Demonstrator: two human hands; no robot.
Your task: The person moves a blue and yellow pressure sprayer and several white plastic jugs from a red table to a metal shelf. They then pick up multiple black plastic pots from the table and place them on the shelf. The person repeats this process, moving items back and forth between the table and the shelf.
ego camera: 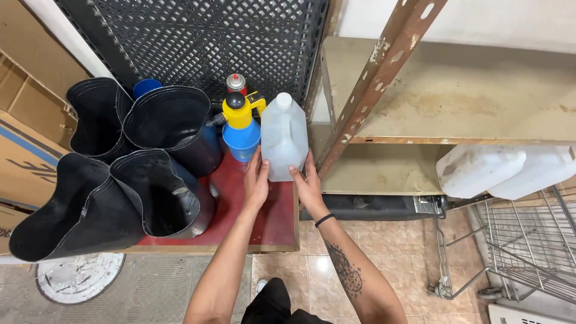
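Note:
A translucent white plastic jug [284,135] with a white cap stands upright on a red-topped low table [271,219]. My left hand [257,182] presses against its lower left side. On the lower right side my right hand [308,183] does the same, a black band on that wrist. Both hands grip the jug between them. Just left of the jug stands a blue pump sprayer [240,126] with a yellow top, and behind it a red-capped spray can [236,83].
Several soft black plastic pots [171,126] crowd the table's left. A black lattice panel [204,42] leans behind. To the right rises a rusty metal shelf post [372,78] with stained shelves, two white jugs [480,169] lying on a wire rack [528,240]. Cardboard boxes [24,138] sit far left.

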